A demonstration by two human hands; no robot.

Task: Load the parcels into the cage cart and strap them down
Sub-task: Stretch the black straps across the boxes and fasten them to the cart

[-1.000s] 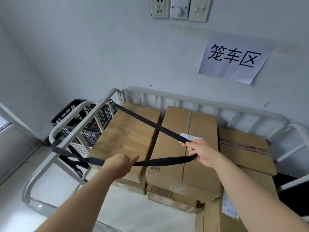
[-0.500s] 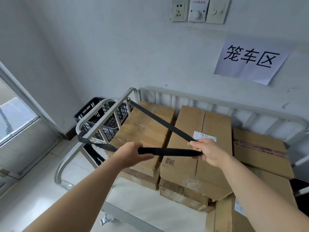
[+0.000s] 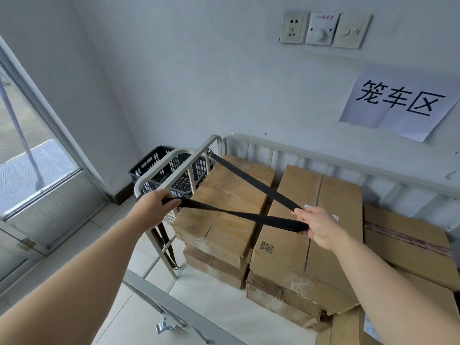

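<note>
A black strap [image 3: 251, 185] is gripped by the left hand [image 3: 153, 207] near the cage cart [image 3: 174, 165] rail and by the right hand [image 3: 321, 226], stretched above stacked cardboard parcels [image 3: 306, 235]

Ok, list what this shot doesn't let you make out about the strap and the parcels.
Head view:
- Strap at the left hand: fingers hide whether it loops the cage cart's side rail.
- Strap fold in the right hand: hidden by the grip.
- White label on the middle parcel: mostly covered by the right hand.
- Rightmost parcel: cut off by the frame's right edge.
</note>
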